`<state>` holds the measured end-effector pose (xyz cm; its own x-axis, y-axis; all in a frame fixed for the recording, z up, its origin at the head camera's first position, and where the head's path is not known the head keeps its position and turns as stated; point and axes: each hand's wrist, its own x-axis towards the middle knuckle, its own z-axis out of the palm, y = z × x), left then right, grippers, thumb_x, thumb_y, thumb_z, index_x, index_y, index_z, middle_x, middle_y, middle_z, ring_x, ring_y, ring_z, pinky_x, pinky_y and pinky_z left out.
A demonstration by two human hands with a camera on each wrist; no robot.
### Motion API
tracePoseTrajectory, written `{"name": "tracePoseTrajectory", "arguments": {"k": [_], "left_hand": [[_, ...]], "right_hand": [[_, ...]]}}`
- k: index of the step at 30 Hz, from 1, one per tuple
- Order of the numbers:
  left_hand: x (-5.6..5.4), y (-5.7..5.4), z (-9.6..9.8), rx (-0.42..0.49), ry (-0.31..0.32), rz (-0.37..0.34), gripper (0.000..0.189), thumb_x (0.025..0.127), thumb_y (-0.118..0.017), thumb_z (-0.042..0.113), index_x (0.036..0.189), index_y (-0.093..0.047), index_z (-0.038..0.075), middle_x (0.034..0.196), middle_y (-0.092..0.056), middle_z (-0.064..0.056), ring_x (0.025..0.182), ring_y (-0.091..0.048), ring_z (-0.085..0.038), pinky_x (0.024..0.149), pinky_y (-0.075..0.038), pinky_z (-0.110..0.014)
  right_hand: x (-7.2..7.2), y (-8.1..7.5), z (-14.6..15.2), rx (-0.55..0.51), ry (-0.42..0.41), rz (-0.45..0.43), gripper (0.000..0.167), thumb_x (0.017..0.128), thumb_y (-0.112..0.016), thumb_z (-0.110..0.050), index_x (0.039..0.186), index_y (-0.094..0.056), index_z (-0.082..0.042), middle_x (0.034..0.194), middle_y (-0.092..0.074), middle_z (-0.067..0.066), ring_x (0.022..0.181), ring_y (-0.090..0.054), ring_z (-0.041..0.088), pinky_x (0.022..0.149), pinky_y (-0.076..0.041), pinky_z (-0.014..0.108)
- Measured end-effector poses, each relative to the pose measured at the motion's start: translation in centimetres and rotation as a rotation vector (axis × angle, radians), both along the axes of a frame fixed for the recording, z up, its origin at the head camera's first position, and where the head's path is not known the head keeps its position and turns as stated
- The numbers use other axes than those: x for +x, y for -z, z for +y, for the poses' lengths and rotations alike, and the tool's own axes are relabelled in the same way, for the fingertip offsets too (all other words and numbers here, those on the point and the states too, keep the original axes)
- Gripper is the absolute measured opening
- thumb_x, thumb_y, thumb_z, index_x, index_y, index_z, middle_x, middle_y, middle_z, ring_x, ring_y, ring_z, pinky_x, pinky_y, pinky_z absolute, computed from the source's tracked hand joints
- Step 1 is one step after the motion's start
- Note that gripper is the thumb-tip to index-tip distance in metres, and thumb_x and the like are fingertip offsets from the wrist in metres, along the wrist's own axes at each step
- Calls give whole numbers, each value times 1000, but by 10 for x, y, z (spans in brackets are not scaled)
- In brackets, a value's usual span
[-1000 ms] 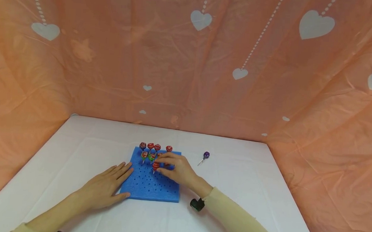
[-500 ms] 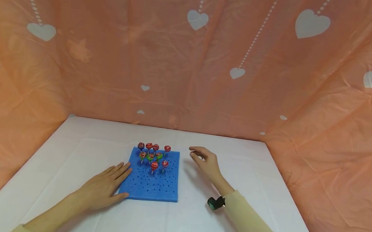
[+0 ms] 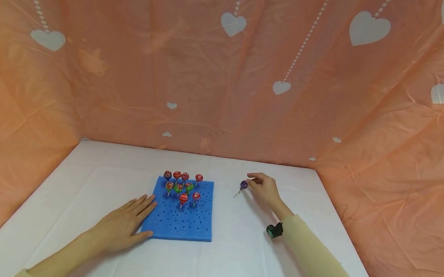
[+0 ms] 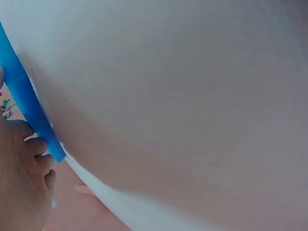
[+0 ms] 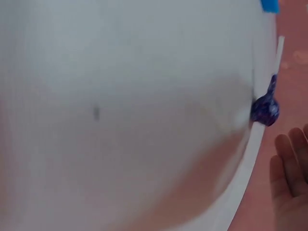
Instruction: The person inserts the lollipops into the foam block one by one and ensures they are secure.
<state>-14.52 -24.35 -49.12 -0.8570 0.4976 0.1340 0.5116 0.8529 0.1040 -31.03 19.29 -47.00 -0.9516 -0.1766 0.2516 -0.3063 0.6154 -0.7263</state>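
A purple-wrapped lollipop (image 3: 244,184) lies on the white table, its white stick pointing toward the near left. My right hand (image 3: 266,191) is just right of it, fingertips close to the candy head. In the right wrist view a gap shows between the fingers (image 5: 284,161) and the lollipop (image 5: 265,110). My left hand (image 3: 123,224) rests flat along the left edge of a blue foam board (image 3: 180,232) with rows of small holes. Several lollipops stand upright in its far half, among them a red one (image 3: 183,199) and a green one (image 3: 189,188).
The white table (image 3: 276,256) reaches back to an orange cloth (image 3: 195,79) with white hearts, which also hangs at both sides. A dark wrist camera (image 3: 274,230) sits at the right sleeve's cuff.
My right hand has let go of a lollipop in the foam board and moved right to the purple one on the table. The left hand stays on the board's edge.
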Motion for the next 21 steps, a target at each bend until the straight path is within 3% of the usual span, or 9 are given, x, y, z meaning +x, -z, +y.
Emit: {"name": "tracePoseTrajectory", "arguments": {"k": [9,21], "left_hand": [[1,-2,1,-5,16,21,81,101,-56,61,152,-50,-1,162,-41,-22,148,-40,-43,119,-39,-56],[0,-4,1,-13,5,-29,83,102,-52,63,154,-47,-1,163,-38,-22,150,-36,-44,122,-35,-56]], "right_hand": [[-9,2,4,198,-14,-125,30,100,-69,-20,124,-76,-3,119,-76,14,110,-71,30,95,-58,47],[-11,4,0,197,-34,-127,25,100,-70,-15,121,-77,-3,117,-77,13,101,-70,25,88,-61,41]]}}
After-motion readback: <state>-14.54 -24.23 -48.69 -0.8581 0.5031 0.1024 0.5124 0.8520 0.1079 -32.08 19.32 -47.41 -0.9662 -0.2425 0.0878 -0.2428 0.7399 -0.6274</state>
